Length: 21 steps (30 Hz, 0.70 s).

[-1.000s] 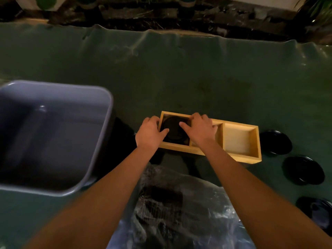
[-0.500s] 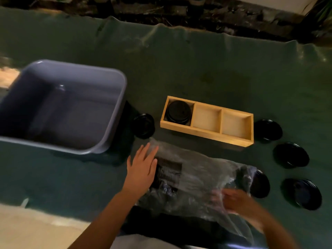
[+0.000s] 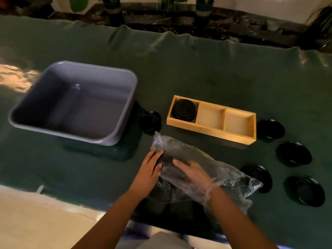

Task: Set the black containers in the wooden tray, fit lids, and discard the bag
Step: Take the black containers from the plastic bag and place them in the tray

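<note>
The wooden tray (image 3: 212, 131) has three compartments; its left one holds a black container (image 3: 184, 109) with a lid on, and the other two are bare. In front of it lies the clear plastic bag (image 3: 226, 175) with dark containers (image 3: 170, 194) inside. My left hand (image 3: 150, 170) grips the bag's left end from outside. My right hand (image 3: 193, 174) is inside the bag, seen through the plastic with its fingers stretched toward the left end. Loose black lids lie around: one (image 3: 150, 122) left of the tray, others at the right (image 3: 270, 129) (image 3: 293, 153) (image 3: 258, 177).
A large grey bin (image 3: 80, 136) stands at the left on the green table cover. Another black lid (image 3: 305, 190) lies at the far right. The table's front edge runs just below my forearms. Potted plants line the back.
Both hands left the tray and its lidded container and came back to the bag. My left hand took hold of the bag's end, and my right hand went inside it.
</note>
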Each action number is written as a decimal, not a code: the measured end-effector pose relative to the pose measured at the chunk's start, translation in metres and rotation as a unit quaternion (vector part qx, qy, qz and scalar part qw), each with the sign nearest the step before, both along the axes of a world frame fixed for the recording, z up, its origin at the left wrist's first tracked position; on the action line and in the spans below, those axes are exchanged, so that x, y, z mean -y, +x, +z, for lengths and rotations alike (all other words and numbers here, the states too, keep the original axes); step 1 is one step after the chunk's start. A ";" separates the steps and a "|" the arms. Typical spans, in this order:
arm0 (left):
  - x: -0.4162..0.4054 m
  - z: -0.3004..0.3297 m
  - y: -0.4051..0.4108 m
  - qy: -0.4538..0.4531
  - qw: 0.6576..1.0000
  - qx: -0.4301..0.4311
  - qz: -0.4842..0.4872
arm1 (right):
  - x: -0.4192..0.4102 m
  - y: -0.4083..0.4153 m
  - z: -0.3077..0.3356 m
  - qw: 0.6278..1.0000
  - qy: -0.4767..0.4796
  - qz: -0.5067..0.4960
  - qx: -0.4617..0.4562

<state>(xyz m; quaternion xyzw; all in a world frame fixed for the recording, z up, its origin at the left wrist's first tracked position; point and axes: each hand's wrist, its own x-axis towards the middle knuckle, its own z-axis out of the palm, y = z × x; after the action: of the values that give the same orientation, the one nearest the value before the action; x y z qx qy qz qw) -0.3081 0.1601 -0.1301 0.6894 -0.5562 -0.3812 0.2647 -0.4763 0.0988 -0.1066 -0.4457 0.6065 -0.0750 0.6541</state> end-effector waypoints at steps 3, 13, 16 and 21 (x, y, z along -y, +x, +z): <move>0.002 -0.002 0.001 0.008 1.000 0.003 0.008 | -0.001 -0.012 0.001 0.998 0.017 -0.051 0.032; 0.003 0.001 -0.006 -0.022 0.999 0.019 0.037 | -0.009 -0.046 -0.002 0.994 -0.044 -0.074 -0.069; -0.005 0.010 -0.002 -0.124 0.991 0.054 0.010 | -0.011 -0.052 -0.009 0.993 -0.028 -0.049 -0.100; -0.011 0.008 0.004 -0.096 0.966 0.157 -0.180 | -0.017 -0.065 -0.012 0.994 0.013 -0.070 -0.084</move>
<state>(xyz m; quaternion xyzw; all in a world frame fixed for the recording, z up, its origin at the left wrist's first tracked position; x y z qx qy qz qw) -0.3040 0.1708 -0.1225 0.6007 -0.7393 -0.2548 0.1664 -0.5418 0.1161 -0.1183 -0.3982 0.6899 -0.0753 0.5998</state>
